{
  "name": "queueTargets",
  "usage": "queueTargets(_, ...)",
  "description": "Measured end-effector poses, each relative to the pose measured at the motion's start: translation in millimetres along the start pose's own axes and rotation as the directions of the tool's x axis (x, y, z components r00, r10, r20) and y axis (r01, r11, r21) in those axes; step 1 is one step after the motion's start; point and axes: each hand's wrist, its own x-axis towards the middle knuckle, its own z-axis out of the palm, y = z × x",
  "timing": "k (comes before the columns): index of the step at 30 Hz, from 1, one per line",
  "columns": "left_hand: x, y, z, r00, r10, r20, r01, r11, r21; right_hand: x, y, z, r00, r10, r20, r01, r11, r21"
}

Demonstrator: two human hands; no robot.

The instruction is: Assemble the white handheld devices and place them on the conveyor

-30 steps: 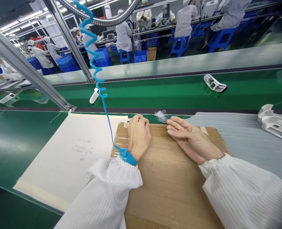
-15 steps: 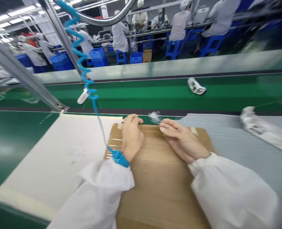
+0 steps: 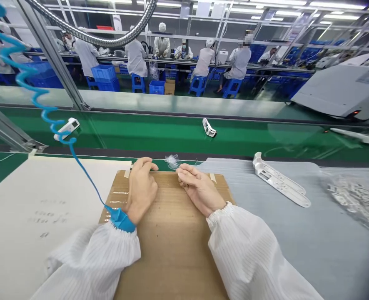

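Observation:
A brown cardboard sheet or box top [image 3: 172, 250] lies in front of me, with shiny clear tape along its left side. My left hand [image 3: 142, 187] rests at its far left edge, fingers loosely bent and apart, with nothing visible in them. A blue wrist strap [image 3: 122, 220] circles that wrist. On the far right part of the cardboard, my right hand [image 3: 200, 187] has its thumb and fingers pinched together. From its fingertips a thin strand leads to a tuft of clear plastic strands [image 3: 172, 161], just beyond the cardboard's far edge.
A blue coiled cord [image 3: 43, 108] runs to the strap. White plastic parts [image 3: 208, 127] lie on the green belt [image 3: 140, 131]. On the grey foam sheet [image 3: 259, 233] are a long white casing [image 3: 280, 181] and a bag of small parts [image 3: 356, 196]. White paper [image 3: 47, 196] lies left; co-workers sit beyond.
The view has swung to the right, bringing the bag of parts and a large white machine into sight. Both hands keep about the same places on the cardboard.

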Motion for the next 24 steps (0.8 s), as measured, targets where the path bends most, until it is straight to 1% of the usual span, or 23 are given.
queueTargets(2,0,1,0.2,1.0,-0.007,0.002,0.007,1.0,-0.02,9,-10,-7,0.999,-0.047,0.017,0.049,0.987,-0.152)
queueTargets(3,0,1,0.3,1.0,-0.012,0.001,0.012,0.999,-0.035,18,-18,-12,0.996,-0.092,0.018,0.093,0.95,-0.297)
queueTargets(4,-1,2,0.5,1.0,-0.02,0.001,0.02,0.998,-0.052,31,-28,-18,0.989,-0.145,0.018,0.137,0.878,-0.458)
queueTargets(5,-1,2,0.8,1.0,-0.03,-0.002,0.03,0.997,-0.069,46,-39,-24,0.977,-0.214,0.011,0.172,0.754,-0.634)
queueTargets(6,-2,3,1.1,0.999,-0.039,-0.001,0.039,0.996,-0.086,64,-51,-31,0.953,-0.302,-0.008,0.171,0.564,-0.807)
queueTargets(7,-3,4,1.4,0.999,-0.049,0.001,0.049,0.994,-0.101,83,-63,-37,0.936,-0.35,-0.033,0.146,0.474,-0.868)
queueTargets(9,-4,5,2.2,0.998,-0.062,0.002,0.062,0.991,-0.121,119,-84,-49,0.892,-0.44,-0.098,0.078,0.365,-0.928)
queueTargets(11,-5,6,3.1,0.997,-0.071,0.005,0.071,0.989,-0.132,149,-95,-57,0.849,-0.508,-0.147,0.009,0.291,-0.957)
queueTargets(12,-5,6,3.4,0.997,-0.076,0.008,0.077,0.988,-0.135,161,-97,-60,0.833,-0.527,-0.167,-0.027,0.263,-0.964)
queueTargets(15,-6,6,4.1,0.996,-0.086,0.015,0.087,0.986,-0.14,180,-91,-65,0.816,-0.536,-0.215,-0.109,0.221,-0.969)
queueTargets(16,-6,6,4.2,0.996,-0.086,0.015,0.087,0.986,-0.14,183,-87,-65,0.817,-0.533,-0.219,-0.119,0.215,-0.969)
queueTargets(18,-6,5,4.3,0.997,-0.081,0.012,0.082,0.987,-0.14,181,-80,-62,0.822,-0.533,-0.2,-0.101,0.21,-0.973)
queueTargets(20,-6,5,3.7,0.997,-0.074,0.006,0.075,0.987,-0.143,171,-79,-55,0.829,-0.536,-0.159,-0.044,0.222,-0.974)
queueTargets(22,-5,7,1.9,0.999,-0.051,-0.017,0.048,0.987,-0.154,152,-82,-45,0.837,-0.535,-0.116,0.027,0.251,-0.968)
queueTargets(23,-5,9,0.3,0.999,-0.031,-0.035,0.025,0.987,-0.16,139,-85,-40,0.847,-0.524,-0.092,0.069,0.28,-0.958)
queueTargets(24,-4,11,-1.6,0.998,-0.009,-0.057,0.0,0.986,-0.165,124,-88,-34,0.866,-0.497,-0.065,0.118,0.329,-0.937)
